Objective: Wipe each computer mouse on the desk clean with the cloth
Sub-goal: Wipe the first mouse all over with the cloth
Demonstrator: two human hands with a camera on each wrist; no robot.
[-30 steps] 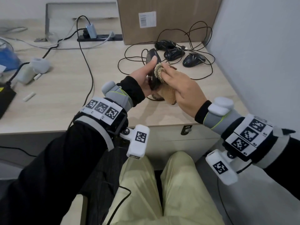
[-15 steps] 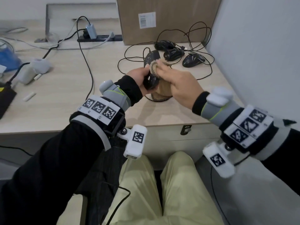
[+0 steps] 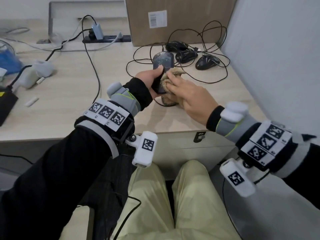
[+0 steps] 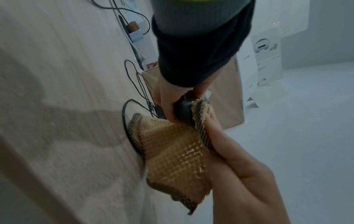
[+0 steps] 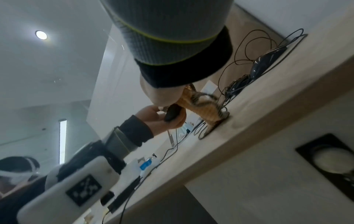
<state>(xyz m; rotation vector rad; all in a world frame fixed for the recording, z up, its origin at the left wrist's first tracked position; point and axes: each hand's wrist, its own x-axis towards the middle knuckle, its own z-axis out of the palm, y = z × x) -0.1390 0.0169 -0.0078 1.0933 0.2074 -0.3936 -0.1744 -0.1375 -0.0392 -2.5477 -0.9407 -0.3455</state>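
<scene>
left hand (image 3: 150,78): grips a dark mouse (image 3: 161,66), lifted off the desk (image 3: 69,94), fingers curled round its side, thumb on top
held mouse: tilted, underside toward the head camera, front end pointing away; cable loops down to the desk
right hand (image 3: 188,97): presses a tan cloth (image 3: 170,78) against the right side of the held mouse; cloth bunched under the fingers; how tight the grip is, cannot tell from above, left wrist view shows fingers closed on the cloth edge
cloth: waffle weave, dark border; lower part hangs down, touches the desk near the front edge
other mice: three black mice (image 3: 186,55) near the desk's back right corner, tangled in their cables, just beside each other
behind: cardboard box (image 3: 178,19) against the wall, power strip (image 3: 107,38) to its left
</scene>
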